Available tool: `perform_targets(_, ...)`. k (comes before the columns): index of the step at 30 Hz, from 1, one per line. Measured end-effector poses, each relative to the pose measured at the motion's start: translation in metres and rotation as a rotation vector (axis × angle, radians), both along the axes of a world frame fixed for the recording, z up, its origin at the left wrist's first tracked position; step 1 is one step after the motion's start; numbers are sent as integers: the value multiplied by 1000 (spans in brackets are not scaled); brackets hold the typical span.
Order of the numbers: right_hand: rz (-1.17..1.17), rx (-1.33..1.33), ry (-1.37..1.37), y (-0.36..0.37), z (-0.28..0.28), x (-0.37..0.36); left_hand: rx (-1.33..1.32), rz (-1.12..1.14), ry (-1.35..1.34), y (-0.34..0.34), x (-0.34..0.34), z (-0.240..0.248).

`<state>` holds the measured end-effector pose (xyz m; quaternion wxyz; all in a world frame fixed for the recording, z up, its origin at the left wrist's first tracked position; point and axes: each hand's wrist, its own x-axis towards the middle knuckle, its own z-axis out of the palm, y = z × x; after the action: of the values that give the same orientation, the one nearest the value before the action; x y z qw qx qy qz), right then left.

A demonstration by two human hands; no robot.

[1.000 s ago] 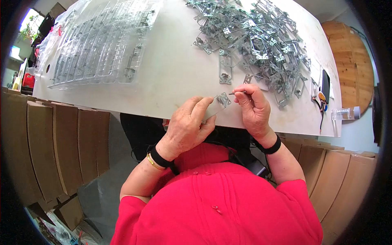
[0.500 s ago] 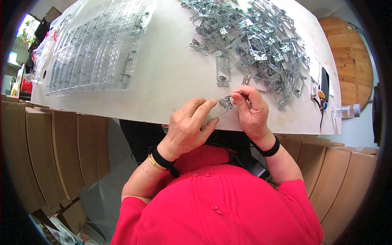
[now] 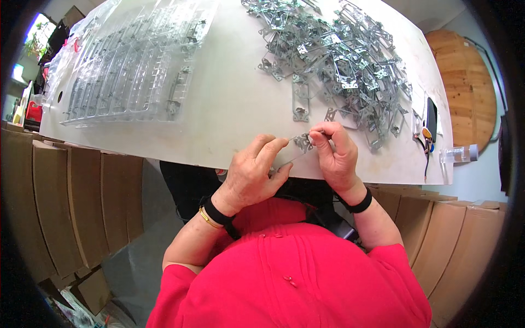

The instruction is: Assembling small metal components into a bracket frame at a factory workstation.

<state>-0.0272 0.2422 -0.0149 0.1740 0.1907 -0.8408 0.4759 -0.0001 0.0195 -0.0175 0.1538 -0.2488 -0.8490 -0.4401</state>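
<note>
Just over the table's near edge, a small metal bracket with thin wire sides [image 3: 302, 143] is held between my two hands. My left hand [image 3: 252, 170] grips its wire end with thumb and fingers. At the bracket's other end, the thumb and index finger of my right hand [image 3: 338, 158] pinch the flat plate, and the fingertips partly cover it. Beyond the hands, a single matching bracket [image 3: 300, 101] lies flat. Behind it and to the right spreads a large tangled pile of metal brackets [image 3: 350, 74].
Clear plastic trays [image 3: 131, 82] with metal parts in their slots cover the table's left. At the right edge are a dark flat object [image 3: 432, 113], an orange-handled tool [image 3: 426, 133] and a clear bottle [image 3: 460, 154]. Cardboard boxes [image 3: 54, 202] stand along the near side.
The whole view has shifted slightly. Both hands keep the bracket in nearly the same place, and more of its wire sides shows near my left fingers.
</note>
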Motion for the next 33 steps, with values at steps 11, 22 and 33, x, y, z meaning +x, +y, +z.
perform_targets(11, 16, 41, 59, -5, 6, 1, 23, -4, -3, -1, 0, -2)
perform_targets(22, -18, 60, 35, -9, 7, 0, 37, -7, -42, -3, 0, 1)
perform_targets(33, -3, 97, 123, -11, 8, -3, 60, -1, -45, -3, -1, -1)
